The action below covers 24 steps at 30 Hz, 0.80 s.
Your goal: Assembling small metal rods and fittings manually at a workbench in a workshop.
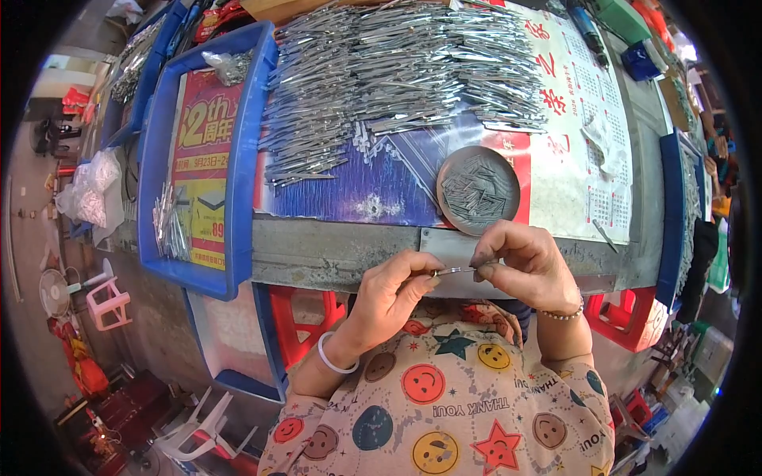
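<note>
Over the front edge of the table, my left hand (386,300) pinches one end of a thin silvery metal rod (453,270) between thumb and forefinger. My right hand (533,271) is closed at the rod's other end, thumb and fingertips pressed together; whether a small piece sits in that pinch is hidden. Just beyond the right hand stands a round shallow bowl (475,231) with many small grey pins (480,190) in it. Long rows of similar slim metal rods (405,71) cover the far part of the table.
At the left, a blue plastic tray (240,174) holds a few rods and a small plastic bag (226,67). Printed paper sheets (579,190) lie under the rods and bowl. Another blue tray (673,214) stands along the right edge. Red stools (627,321) are below the table.
</note>
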Available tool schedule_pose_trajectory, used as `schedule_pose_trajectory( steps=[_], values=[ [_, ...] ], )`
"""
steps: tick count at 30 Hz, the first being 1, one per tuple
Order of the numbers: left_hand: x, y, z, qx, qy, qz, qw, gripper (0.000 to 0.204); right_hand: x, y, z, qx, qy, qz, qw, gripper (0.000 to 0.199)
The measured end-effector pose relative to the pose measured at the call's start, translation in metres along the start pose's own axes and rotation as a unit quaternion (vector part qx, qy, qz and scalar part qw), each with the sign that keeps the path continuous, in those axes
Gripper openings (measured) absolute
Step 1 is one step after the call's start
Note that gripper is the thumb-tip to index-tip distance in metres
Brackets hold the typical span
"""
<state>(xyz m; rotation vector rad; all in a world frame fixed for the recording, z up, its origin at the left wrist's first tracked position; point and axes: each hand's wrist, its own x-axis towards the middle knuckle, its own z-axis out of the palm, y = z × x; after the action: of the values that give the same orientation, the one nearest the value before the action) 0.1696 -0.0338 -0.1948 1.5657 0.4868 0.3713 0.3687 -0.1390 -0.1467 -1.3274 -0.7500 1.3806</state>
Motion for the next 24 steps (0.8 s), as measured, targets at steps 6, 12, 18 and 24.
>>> schedule_pose_trajectory(
  steps=[6,12,18,24],
  values=[
    [-0.0003,-0.0009,-0.0012,0.010,-0.001,0.021,1.000,0.011,0.0026,0.0019,0.0021,0.024,-0.022,0.008,0.999,0.012],
    [-0.0014,-0.0049,-0.0021,-0.001,-0.001,0.024,1.000,0.010,0.0031,0.0019,0.0031,0.025,-0.027,0.002,0.999,0.013],
    [-0.0027,-0.0039,-0.0040,-0.001,-0.005,0.028,1.000,0.010,0.0030,0.0030,0.0036,0.031,-0.030,0.002,0.999,0.013],
    [-0.0022,-0.0042,-0.0052,-0.006,-0.006,0.035,0.999,0.010,0.0048,0.0041,0.0047,0.044,-0.033,0.007,0.998,0.013]
  ],
)
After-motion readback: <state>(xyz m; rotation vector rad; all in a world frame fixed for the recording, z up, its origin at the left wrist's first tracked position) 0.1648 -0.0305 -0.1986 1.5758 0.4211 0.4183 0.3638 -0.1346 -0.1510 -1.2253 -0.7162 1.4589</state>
